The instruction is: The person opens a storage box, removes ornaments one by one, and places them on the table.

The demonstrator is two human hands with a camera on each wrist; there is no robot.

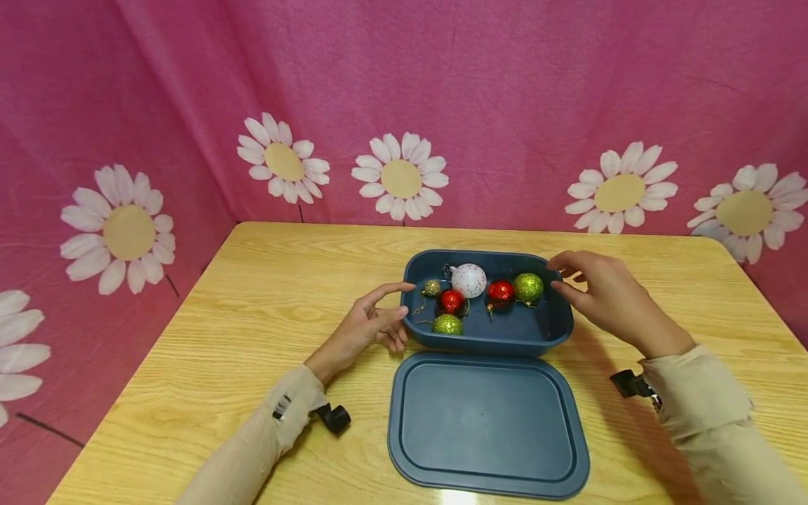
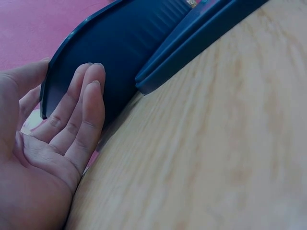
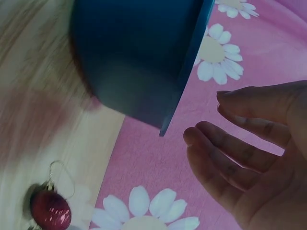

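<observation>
dark blue box: upright on the table, set lengthwise between both hands, just behind the lid
lid: off, lying flat in front of the box
ornaments inside: white speckled bauble toward the back; small gold bauble, left red bauble and front green bauble gathered at the left; right red bauble and right green bauble side by side
left hand: at the left end of the box, with thumb and forefinger apart at the rim and the remaining fingers lightly bent by the outer wall; apparently touching, but impossible to make out any firm pressure
right hand: at the right end, with thumb apart from loosely curved fingers; just clear of the rim in the right wrist view, holding nothing
loose red bauble: on the table, apart from the box in the right wrist view; not visible in the head view, probably hidden by the right hand
step in hand: judged to be a two-handed steadying or hold of the box, not yet made on the right
next move: seems to call for settling the right fingertips on the rim, with even pressure at both ends
care: best kept level, given round contents likely to roll
</observation>
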